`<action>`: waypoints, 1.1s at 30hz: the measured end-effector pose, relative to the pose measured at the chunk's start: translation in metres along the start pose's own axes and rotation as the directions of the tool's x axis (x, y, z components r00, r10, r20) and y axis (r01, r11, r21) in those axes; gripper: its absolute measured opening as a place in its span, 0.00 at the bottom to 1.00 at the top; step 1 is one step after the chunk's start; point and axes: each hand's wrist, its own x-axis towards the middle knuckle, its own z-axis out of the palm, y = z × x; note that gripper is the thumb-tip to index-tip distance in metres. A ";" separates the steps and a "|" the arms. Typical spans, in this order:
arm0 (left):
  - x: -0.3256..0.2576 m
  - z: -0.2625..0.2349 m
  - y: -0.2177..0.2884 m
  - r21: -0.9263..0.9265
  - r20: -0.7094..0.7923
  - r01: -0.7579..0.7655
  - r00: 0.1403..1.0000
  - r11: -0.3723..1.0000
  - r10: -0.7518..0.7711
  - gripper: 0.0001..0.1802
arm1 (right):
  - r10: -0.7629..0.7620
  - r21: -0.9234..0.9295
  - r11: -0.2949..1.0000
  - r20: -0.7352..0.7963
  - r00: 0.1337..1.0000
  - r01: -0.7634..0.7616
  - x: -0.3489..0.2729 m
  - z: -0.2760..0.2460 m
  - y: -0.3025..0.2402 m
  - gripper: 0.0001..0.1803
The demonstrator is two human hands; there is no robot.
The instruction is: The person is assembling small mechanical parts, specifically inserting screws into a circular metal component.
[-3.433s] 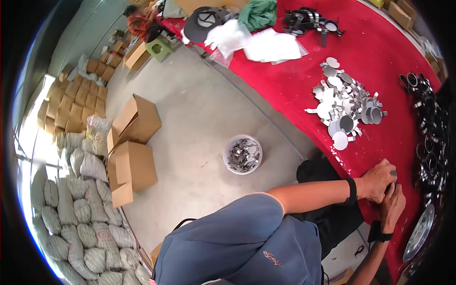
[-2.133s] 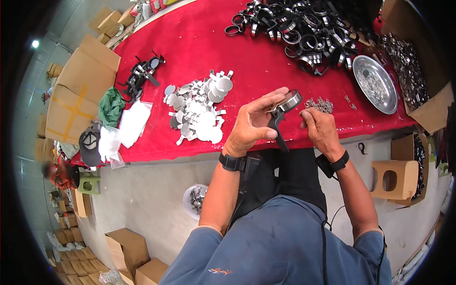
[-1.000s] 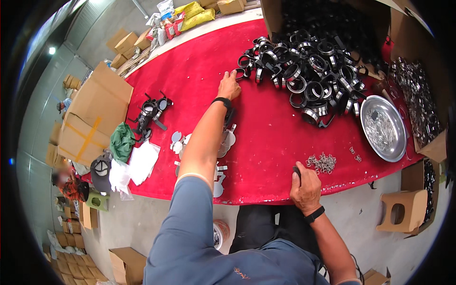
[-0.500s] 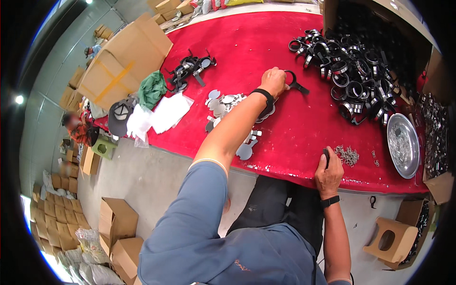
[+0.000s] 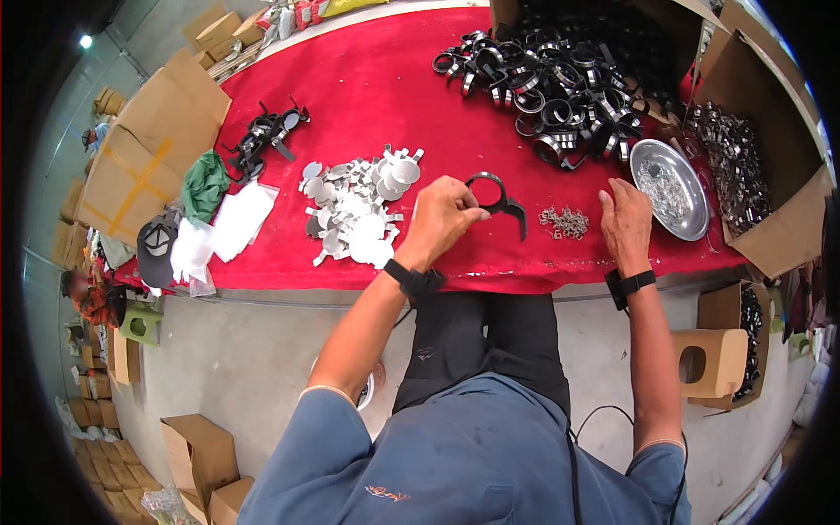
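Pinched between the thumb and fingers of my left hand is a black ring clamp with a curved tail, raised over the red cloth. On the right, my right hand rests palm down with its fingers stretched, between a small heap of metal clips and an oval metal tray of fine metal pieces. Its palm is hidden. Flat silvery discs with tabs lie piled left of my left hand. Farther back spreads a large heap of black and silver ring clamps.
A cardboard box of metal parts stands at the right. At the left lie several assembled black clamps, a green cloth, white plastic bags and a dark cap. The red table's front edge is before me.
My left hand has drawn the ring clamp back toward me. My right hand has shifted past the clips toward the tray; the black piece it held no longer shows. The view has swung right.
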 end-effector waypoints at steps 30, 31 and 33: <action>-0.036 -0.089 -0.099 0.707 -0.186 0.153 0.982 0.690 -0.027 0.13 | 0.262 0.469 0.803 0.277 0.924 -0.368 -0.056 0.021 -0.130 0.22; -0.034 -0.088 -0.100 0.706 -0.178 0.164 0.983 0.689 -0.051 0.12 | 0.274 0.476 0.795 0.271 0.923 -0.375 -0.056 0.017 -0.128 0.22; -0.032 -0.088 -0.103 0.712 -0.174 0.136 0.985 0.689 -0.015 0.10 | 0.294 0.478 0.788 0.263 0.919 -0.389 -0.055 0.010 -0.123 0.21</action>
